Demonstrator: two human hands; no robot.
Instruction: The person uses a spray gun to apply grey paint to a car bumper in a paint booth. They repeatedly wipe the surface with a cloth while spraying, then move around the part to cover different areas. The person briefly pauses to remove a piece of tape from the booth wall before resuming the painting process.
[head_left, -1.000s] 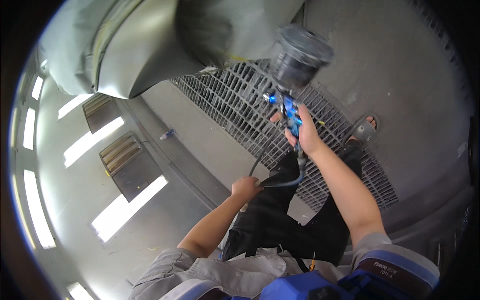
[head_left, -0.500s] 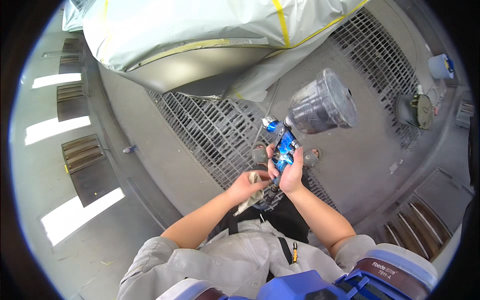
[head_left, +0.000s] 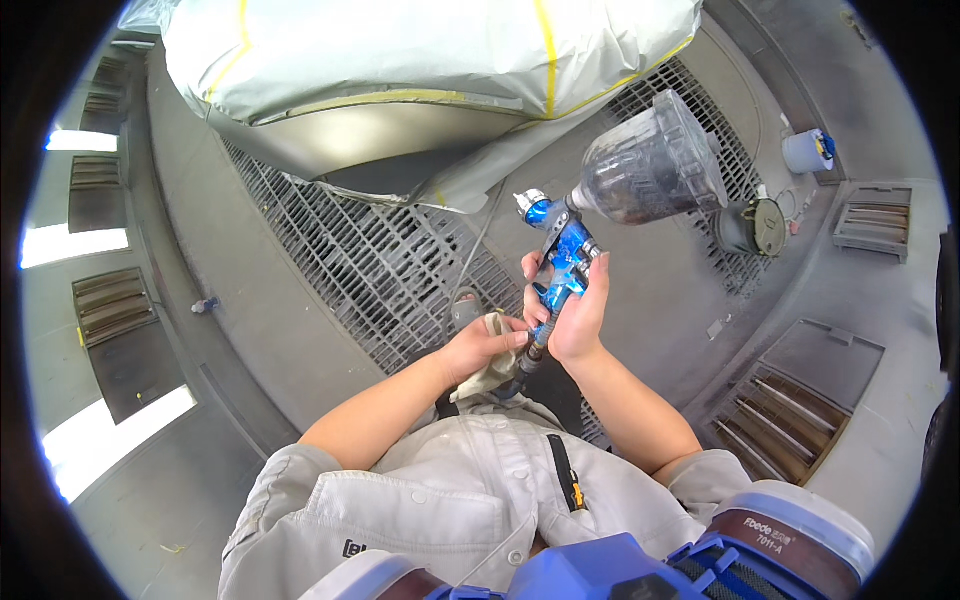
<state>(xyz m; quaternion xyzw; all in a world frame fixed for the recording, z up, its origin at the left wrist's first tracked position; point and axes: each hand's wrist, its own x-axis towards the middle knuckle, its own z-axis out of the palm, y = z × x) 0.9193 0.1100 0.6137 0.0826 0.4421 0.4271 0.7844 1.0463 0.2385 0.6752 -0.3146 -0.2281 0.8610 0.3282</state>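
- Right hand is gripping a blue spray gun, its grey cup jutting out ahead.
- Left hand is holding a pale cloth just beside the gun's lower end.

The grey floor is crossed by a metal grating beyond the left hand. To the right of the right hand, a pale scrap is seen lying; farther away, a lidded pot is supported.
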